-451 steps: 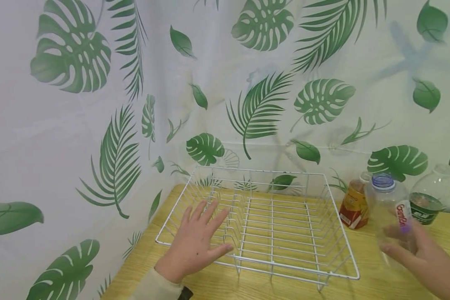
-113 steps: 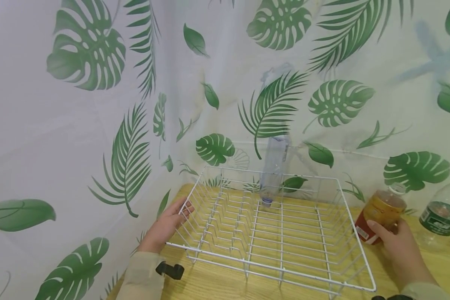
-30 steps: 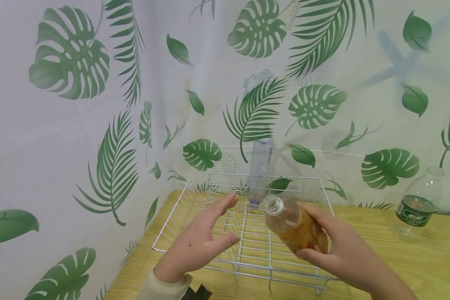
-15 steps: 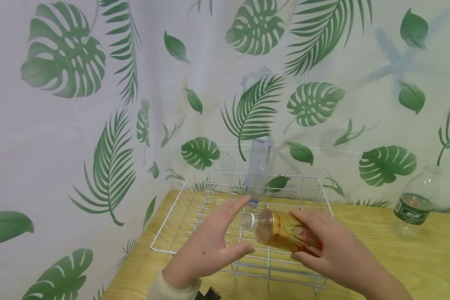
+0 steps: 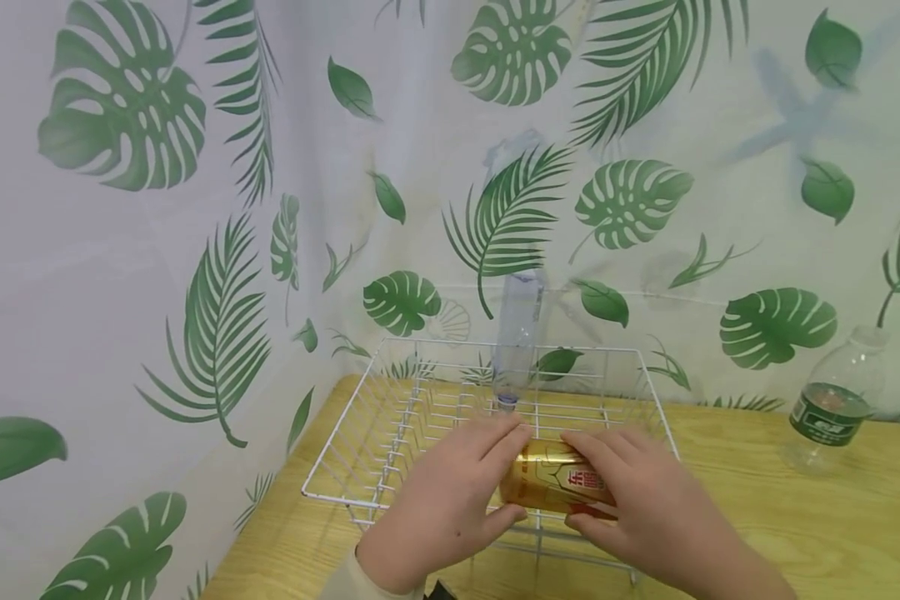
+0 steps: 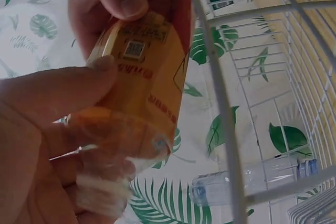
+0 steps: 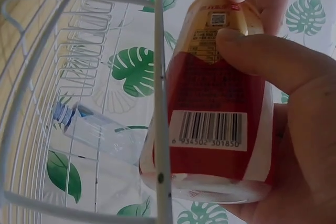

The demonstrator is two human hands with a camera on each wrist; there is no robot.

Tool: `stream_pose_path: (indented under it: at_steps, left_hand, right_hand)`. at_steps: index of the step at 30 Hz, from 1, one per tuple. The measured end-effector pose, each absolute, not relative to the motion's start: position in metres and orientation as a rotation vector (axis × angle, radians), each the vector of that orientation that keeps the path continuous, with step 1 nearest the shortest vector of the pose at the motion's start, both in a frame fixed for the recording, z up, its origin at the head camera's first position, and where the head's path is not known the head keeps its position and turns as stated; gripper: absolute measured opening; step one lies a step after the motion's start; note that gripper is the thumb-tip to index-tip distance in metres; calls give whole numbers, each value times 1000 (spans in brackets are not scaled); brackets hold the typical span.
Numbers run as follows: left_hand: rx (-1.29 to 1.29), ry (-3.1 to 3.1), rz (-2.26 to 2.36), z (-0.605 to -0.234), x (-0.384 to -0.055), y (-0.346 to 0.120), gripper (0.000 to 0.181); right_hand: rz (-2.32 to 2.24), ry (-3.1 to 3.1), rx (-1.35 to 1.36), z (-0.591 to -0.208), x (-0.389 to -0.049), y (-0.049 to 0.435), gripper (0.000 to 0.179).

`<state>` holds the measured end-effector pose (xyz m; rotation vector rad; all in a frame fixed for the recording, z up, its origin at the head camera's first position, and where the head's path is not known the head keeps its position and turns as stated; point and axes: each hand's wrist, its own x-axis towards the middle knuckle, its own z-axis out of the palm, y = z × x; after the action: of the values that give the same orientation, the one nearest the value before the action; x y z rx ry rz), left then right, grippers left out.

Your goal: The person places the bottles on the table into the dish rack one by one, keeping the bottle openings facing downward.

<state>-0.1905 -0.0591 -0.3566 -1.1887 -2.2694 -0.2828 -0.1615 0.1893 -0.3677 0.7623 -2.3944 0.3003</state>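
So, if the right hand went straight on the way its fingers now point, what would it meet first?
Past the orange-and-red bottle it holds, the right hand would probably meet the left hand at the neck end, though depth is hard to judge.

We reach in from the near side, our left grip (image 5: 450,500) and right grip (image 5: 637,500) facing each other, near but apart. Our left fingers (image 5: 498,440) curve along the far side, the left thumb (image 5: 504,521) pointing right beneath them; both are curled in a hold. Our right grip mirrors this, right thumb (image 5: 592,527) pointing left, its fingers mostly hidden in the right wrist view. Our right forearm (image 5: 723,554) slants bare toward near right.
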Motion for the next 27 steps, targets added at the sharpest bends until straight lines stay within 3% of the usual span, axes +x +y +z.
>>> stream_pose_path:
  at_steps: [27]
  left_hand:
    - [-1210,-2296,-144,-367,-189,-44,82]
  right_hand:
    - [267,-2383,844,-364,-157,184,77]
